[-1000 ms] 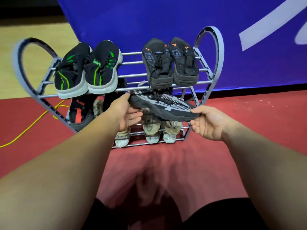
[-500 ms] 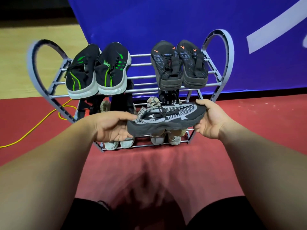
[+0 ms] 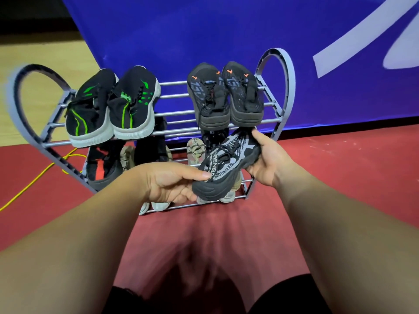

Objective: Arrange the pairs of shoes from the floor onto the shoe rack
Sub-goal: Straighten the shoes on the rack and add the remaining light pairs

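A black and grey knit sneaker (image 3: 229,166) is held in front of the lower right part of the grey shoe rack (image 3: 281,71). My left hand (image 3: 167,184) grips its heel end and my right hand (image 3: 267,159) grips its toe end, which points up toward the rack. On the top shelf sit a black pair with green stripes (image 3: 111,107) at the left and a black pair with orange marks (image 3: 224,96) at the right. Lower shelves hold a black and red shoe (image 3: 102,164) and camouflage shoes (image 3: 195,150), partly hidden.
A blue banner (image 3: 204,30) hangs right behind the rack. The floor is red carpet (image 3: 340,177), with wooden floor at the far left. A yellow cable (image 3: 34,180) runs across the carpet left of the rack. My knees are at the bottom edge.
The sneaker has turned from lying sideways to pointing toe-first at the rack. It has shifted to the right, in front of the lower right shelf, with both hands still on it.
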### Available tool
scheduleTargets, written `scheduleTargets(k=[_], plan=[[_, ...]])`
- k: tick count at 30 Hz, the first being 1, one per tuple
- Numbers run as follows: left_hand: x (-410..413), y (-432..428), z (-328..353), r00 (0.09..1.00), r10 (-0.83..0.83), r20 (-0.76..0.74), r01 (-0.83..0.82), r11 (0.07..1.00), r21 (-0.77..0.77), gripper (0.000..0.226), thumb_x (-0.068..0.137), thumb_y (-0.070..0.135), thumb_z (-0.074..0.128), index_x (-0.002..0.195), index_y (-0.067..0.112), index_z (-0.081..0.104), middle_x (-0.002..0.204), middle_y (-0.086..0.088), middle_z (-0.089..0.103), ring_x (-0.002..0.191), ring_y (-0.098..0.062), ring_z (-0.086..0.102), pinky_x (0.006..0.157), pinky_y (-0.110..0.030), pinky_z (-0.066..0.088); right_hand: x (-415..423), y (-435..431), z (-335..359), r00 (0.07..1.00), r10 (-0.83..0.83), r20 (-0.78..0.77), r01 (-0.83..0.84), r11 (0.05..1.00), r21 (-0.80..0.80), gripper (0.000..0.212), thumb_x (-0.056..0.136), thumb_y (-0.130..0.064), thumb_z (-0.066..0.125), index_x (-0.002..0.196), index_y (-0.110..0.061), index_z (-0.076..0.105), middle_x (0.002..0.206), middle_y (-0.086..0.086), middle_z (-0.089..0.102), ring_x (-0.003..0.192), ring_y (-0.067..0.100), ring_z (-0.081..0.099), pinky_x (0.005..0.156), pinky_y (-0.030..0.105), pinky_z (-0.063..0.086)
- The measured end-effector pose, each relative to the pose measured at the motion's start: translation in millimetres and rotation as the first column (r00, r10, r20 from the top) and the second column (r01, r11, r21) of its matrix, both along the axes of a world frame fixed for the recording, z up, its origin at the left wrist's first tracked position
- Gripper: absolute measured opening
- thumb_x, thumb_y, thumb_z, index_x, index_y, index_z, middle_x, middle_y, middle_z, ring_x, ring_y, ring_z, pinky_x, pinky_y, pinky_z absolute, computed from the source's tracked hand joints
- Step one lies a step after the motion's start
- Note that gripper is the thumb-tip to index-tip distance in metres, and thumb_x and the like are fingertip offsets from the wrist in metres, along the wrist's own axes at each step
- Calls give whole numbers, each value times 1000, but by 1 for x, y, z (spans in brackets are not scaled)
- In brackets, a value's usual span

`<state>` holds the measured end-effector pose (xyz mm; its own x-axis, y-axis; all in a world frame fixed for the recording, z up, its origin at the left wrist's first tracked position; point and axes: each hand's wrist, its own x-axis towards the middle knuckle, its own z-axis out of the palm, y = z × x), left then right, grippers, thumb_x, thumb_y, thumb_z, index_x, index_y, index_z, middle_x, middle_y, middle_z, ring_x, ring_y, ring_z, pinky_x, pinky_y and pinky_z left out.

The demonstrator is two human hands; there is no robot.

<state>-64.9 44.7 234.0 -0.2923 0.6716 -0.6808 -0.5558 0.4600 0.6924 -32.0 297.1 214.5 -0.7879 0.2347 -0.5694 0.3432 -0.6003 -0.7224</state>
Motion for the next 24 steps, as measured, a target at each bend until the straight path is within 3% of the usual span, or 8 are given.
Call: scheduleTargets(k=[2, 5, 7, 10, 14, 16, 19, 24], plan=[[1, 8, -2, 998, 51, -30, -52, 998, -25, 27, 76, 34, 86, 97, 20, 76, 85, -2, 74, 62, -10, 66, 51, -16, 42, 1, 0, 0, 1000, 14, 18, -14, 1000, 11, 43, 97, -33, 68, 131, -6, 68, 115, 12, 77, 104, 28, 76, 74, 39, 63], [0, 19, -6, 992, 99, -83, -101, 994, -27, 50, 70, 36, 90, 112, 21, 68, 87, 0, 73, 64, -10, 63, 54, -15, 44, 3, 2, 1, 999, 26, 24, -26, 999, 18, 37, 97, -22, 67, 129, -4, 68, 110, 10, 79, 89, 25, 78, 64, 34, 62], [-1, 29, -7, 985, 151, -81, -152, 988, -11, 39, 75, 32, 87, 108, 21, 69, 88, 0, 73, 63, -9, 61, 50, -13, 46, 5, 5, 0, 999, 37, 30, -37, 999, 8, 37, 97, -22, 68, 129, -5, 68, 109, 10, 79, 89, 25, 79, 65, 35, 63], [1, 47, -6, 969, 235, -81, -237, 971, -21, 17, 84, 30, 80, 95, 21, 70, 95, -3, 74, 65, -10, 61, 50, -12, 48, 10, 9, -6, 988, 126, 91, -126, 992, -10, 43, 95, -31, 71, 130, -7, 67, 117, 11, 77, 96, 28, 78, 76, 41, 64], [4, 75, -13, 942, 312, -120, -318, 948, -30, 17, 86, 32, 80, 85, 21, 68, 94, -3, 73, 65, -10, 59, 52, -14, 50, 20, 12, -10, 890, 412, 196, -427, 903, 41, 41, 91, -51, 69, 113, -17, 70, 110, 8, 77, 85, 23, 76, 75, 36, 60], [2, 87, -19, 919, 364, -150, -371, 929, -16, 17, 87, 32, 79, 84, 20, 68, 92, -2, 73, 63, -7, 59, 55, -14, 50, 23, 12, -12, 854, 472, 218, -492, 869, 50, 42, 90, -56, 68, 109, -18, 69, 105, 8, 74, 80, 22, 71, 74, 36, 60], [0, 104, -30, 878, 449, -165, -450, 892, 33, 16, 88, 28, 79, 94, 19, 68, 96, -3, 76, 62, -6, 63, 58, -15, 55, 23, 14, -17, 893, 411, 185, -425, 905, 38, 40, 90, -50, 72, 108, -15, 69, 100, 9, 71, 72, 20, 67, 74, 36, 61], [-4, 116, -31, 824, 544, -157, -534, 839, 107, 24, 89, 33, 78, 103, 15, 69, 102, -7, 76, 91, -21, 74, 70, -24, 63, 14, 17, -27, 986, 134, 94, -144, 985, 100, 23, 99, -27, 67, 113, -10, 67, 76, 4, 67, 57, 14, 56, 60, 29, 58]])
